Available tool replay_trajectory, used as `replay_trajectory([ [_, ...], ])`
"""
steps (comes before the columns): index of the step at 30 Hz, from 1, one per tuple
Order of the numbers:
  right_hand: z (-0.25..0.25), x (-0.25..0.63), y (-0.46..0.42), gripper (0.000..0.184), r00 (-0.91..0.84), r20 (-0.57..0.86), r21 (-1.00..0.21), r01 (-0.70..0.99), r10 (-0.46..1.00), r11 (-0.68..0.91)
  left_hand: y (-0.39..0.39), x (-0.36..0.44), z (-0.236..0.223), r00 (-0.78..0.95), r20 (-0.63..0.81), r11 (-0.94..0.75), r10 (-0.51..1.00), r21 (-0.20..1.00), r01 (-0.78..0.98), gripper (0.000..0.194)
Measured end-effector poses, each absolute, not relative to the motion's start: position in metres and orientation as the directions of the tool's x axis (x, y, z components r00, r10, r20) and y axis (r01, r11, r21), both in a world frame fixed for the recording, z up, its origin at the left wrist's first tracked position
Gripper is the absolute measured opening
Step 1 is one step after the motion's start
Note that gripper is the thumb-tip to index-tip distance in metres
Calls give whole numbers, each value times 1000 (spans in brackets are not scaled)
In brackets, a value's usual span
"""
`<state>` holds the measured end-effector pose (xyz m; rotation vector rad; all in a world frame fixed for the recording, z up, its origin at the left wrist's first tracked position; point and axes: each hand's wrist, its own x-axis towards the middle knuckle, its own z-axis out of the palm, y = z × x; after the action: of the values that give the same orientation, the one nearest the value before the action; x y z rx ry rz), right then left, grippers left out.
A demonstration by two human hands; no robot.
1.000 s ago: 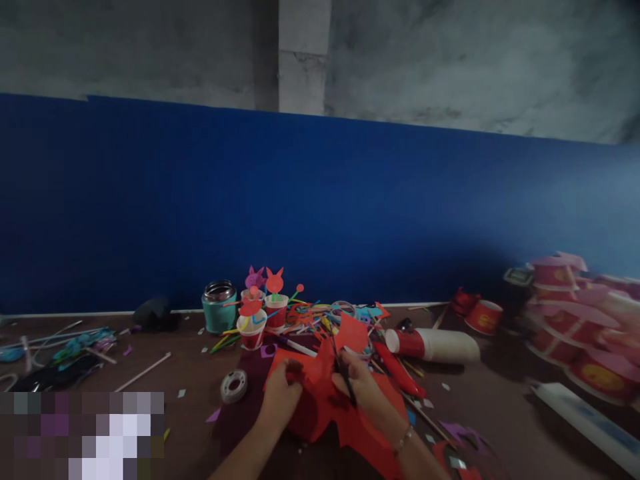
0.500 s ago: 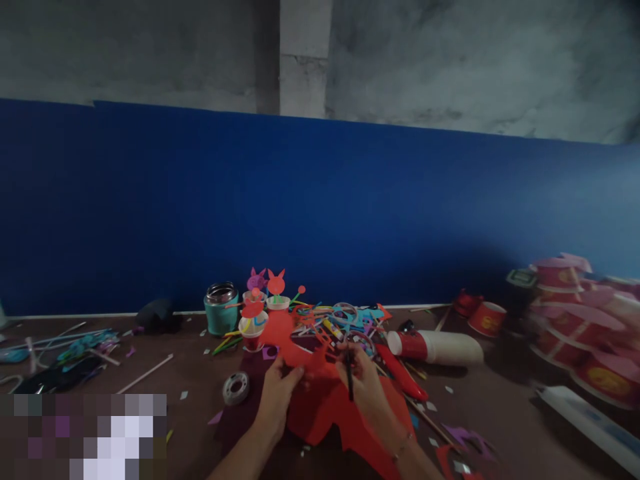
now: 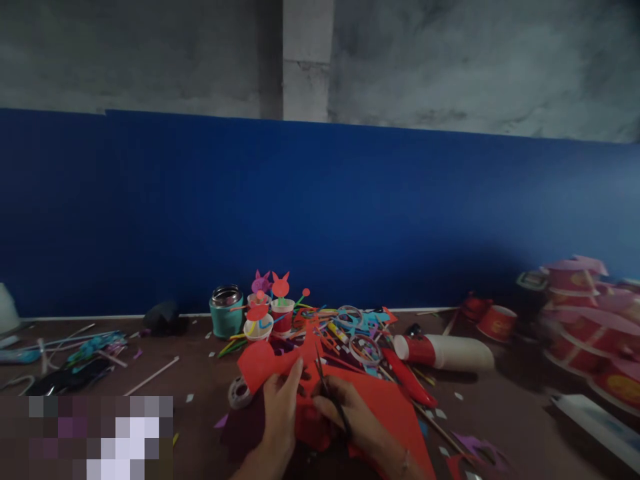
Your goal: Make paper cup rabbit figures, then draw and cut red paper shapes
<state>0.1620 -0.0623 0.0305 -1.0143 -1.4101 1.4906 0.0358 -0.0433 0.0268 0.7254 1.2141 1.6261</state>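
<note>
My left hand (image 3: 281, 407) is closed on a sheet of red paper (image 3: 385, 407) near the table's front, thumb on top. The paper has a cut, curved outline, and a rounded lobe of it sticks out above my left hand. In my right hand (image 3: 345, 407) is a pair of dark scissors (image 3: 321, 372), its blades pointing up and away beside the paper's cut edge. Part of the handles is hidden by my fingers. Just left of my left hand lies a roll of tape (image 3: 240, 393).
Behind stand paper cups (image 3: 283, 317) with paper animal faces and a teal flask (image 3: 227, 313). A heap of coloured strips lies behind my hands. Stacked white cups (image 3: 457, 352) lie to the right, by a red tool (image 3: 407, 379). Red cup models (image 3: 595, 320) crowd the far right.
The red paper has been turned, its rounded lobe now further left and lower. The scissors have swung to point away from me, and my hands have drawn closer together.
</note>
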Motion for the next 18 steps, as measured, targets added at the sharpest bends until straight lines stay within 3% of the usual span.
replay_trajectory([
  [18,37,160,-62,44,-263,67,-998,-33,963,60,-49,43,26,-255,-86,-33,963,902,-430,41],
])
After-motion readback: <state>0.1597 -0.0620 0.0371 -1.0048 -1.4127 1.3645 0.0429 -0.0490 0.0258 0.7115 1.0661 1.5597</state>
